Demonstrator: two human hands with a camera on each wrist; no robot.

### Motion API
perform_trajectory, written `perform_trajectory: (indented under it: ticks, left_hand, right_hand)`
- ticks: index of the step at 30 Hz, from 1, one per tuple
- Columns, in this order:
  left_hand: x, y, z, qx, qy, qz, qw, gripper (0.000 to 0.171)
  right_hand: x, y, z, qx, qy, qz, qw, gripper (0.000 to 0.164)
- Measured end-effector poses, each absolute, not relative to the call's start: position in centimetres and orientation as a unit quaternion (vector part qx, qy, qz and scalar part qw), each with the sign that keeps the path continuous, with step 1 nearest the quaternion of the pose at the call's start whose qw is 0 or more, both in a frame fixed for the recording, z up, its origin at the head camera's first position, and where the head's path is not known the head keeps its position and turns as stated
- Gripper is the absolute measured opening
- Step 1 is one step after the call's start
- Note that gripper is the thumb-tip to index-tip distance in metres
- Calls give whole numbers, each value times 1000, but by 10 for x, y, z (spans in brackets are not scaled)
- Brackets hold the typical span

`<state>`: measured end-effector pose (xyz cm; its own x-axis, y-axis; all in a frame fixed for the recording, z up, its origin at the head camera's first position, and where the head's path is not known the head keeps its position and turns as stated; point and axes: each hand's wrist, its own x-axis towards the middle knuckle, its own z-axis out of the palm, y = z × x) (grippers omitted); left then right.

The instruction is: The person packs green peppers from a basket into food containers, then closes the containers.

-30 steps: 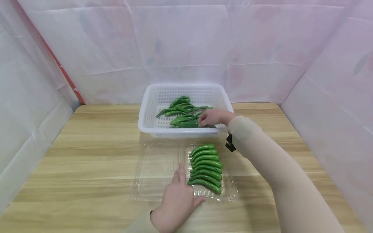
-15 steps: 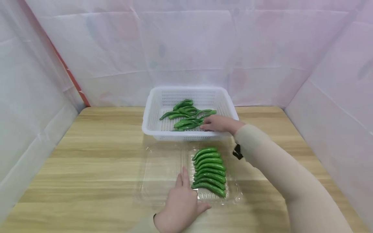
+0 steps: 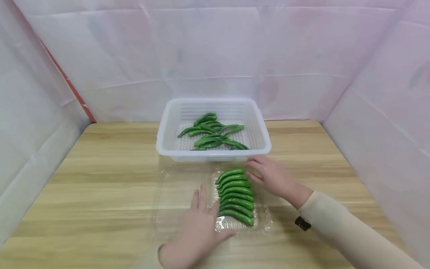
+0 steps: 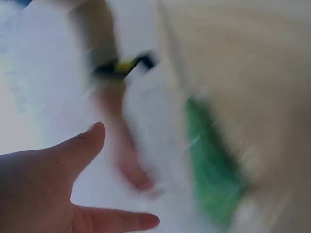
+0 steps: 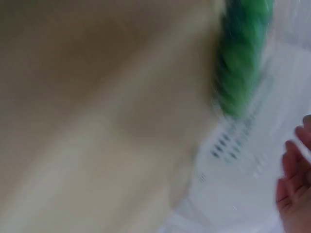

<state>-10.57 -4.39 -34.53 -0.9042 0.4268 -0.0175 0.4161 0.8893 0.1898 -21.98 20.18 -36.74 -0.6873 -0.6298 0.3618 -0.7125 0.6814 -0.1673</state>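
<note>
Peppers, green, long and curved, laid side by side in a row, stems toward the left, bodies bowed the same way; location, the right half of a clear hinged plastic container, open flat, with bare ribbed base at the near end of the row. Step in hand, as judged: tidying and packing the row; best done by nudging pepper ends lightly until level, keeping the curves nested, and bracing the thin plastic so that it does not slide; a hard push would likely roll peppers over one another. Right hand: at the right ends of the farthest peppers, fingers loosely bent and a little apart, no pepper visible in its grasp; whether the fingertips touch the row cannot be told. Left hand: over the near middle of the container, fingers straight and spread, thumb well out to the side, nothing held; pressure on the plastic cannot be confirmed. White slotted basket: just beyond the container, further green peppers in a loose heap inside. Wood-grain table: beneath all.
</note>
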Motion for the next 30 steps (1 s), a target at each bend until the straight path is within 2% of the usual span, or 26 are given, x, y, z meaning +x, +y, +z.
perform_trajectory:
  ticks: [3,6,9,14,19,25,30]
  left_hand:
    - [-134,-60,-312,240,967,82,-18,76]
    - [-179,-71,-278,258,963,65,-34,57]
    - [-231,-73,-259,262,963,58,15,39]
    - [-294,-66,-257,255,958,36,123,40]
    - [-328,-56,-267,251,954,-13,165,41]
    - [-350,-44,-280,254,939,-89,215,20]
    - [-355,-42,-289,220,939,-126,233,34]
  right_hand:
    - [-210,198,-376,342,-923,144,97,33]
    - [-204,193,-378,320,-933,155,57,38]
    - [-200,190,-380,307,-938,156,38,40]
    - [-192,190,-383,307,-941,135,35,38]
    - [-185,190,-387,297,-945,133,33,35]
    - [-179,188,-388,295,-946,128,37,35]
    - [-178,186,-384,289,-947,136,35,35]
